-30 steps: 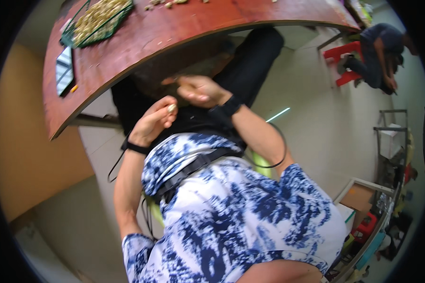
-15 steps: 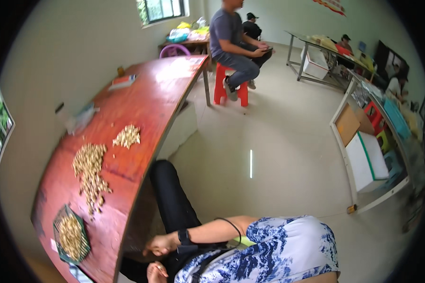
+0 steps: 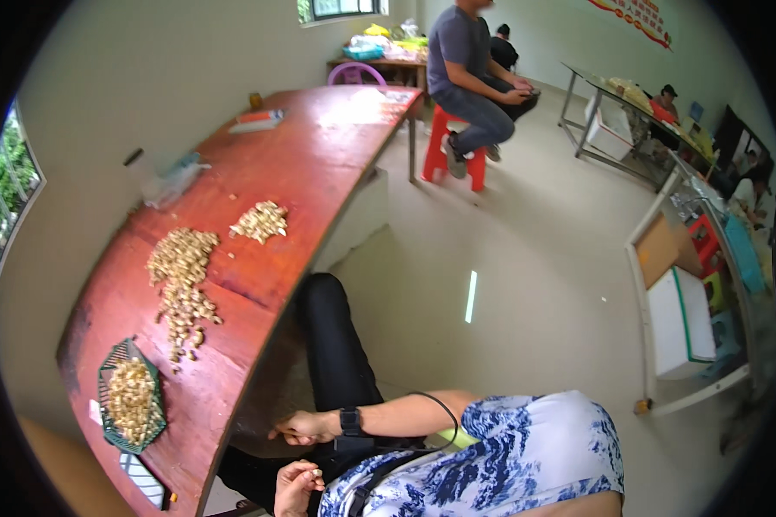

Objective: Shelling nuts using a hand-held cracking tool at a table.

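My left hand (image 3: 297, 488), low in the view, pinches a small whitish piece (image 3: 316, 473) between its fingertips. Just above it is my right hand (image 3: 306, 427), a dark watch (image 3: 350, 422) on its wrist. Its fingers are bent together beside the table edge, and anything in them is too small to make out. On the red-brown table (image 3: 319, 155) to the left lie a large heap of small tan nut-like pieces (image 3: 184, 267) and a smaller, paler heap (image 3: 261, 221). A green mesh basket (image 3: 157, 422) holds more pale pieces (image 3: 133, 398).
Near the basket lies a phone-like flat object (image 3: 144, 479). A clear plastic bag (image 3: 171, 183) rests by the wall. Beyond the table a person sits on a red stool (image 3: 440, 151). At right, a metal-framed table (image 3: 642, 284) has a white foam box (image 3: 677, 323) under it; other people sit farther back.
The view has shifted, so the table and room appear farther right and higher. My left hand has come up more fully into view, with the whitish piece now plain. My right hand's fingers have drawn together.
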The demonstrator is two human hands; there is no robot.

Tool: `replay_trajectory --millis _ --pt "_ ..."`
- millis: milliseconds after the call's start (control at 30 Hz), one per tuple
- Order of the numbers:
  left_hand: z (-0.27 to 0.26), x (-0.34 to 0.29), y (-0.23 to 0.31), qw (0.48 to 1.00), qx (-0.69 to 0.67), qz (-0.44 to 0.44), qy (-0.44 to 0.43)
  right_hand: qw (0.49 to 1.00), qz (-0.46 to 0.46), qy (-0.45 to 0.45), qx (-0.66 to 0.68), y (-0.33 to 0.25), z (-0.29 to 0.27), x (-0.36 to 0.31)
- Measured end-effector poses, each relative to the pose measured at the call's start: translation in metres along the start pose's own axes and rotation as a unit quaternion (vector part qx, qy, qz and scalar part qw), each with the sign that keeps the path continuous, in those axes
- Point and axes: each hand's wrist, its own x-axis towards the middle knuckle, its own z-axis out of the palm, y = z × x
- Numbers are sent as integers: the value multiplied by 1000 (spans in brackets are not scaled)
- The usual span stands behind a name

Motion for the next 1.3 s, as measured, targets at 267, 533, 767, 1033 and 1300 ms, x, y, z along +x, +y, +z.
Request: replay_trajectory --millis 267,533,767,1033,1300 --pt "7 31 24 972 154 -108 -141 987 68 135 48 14 -7 3" --pt "-1 64 1 934 138 -61 -324 970 79 223 60 37 -38 -18" --pt "-17 77 4 908 115 -20 -402 936 146 319 0 39 -29 -19" --pt "-19 78 18 900 221 133 -350 947 212 240 -20 37 -50 -13" --pt "-27 82 17 905 150 53 -395 926 203 281 -151 54 -60 3"
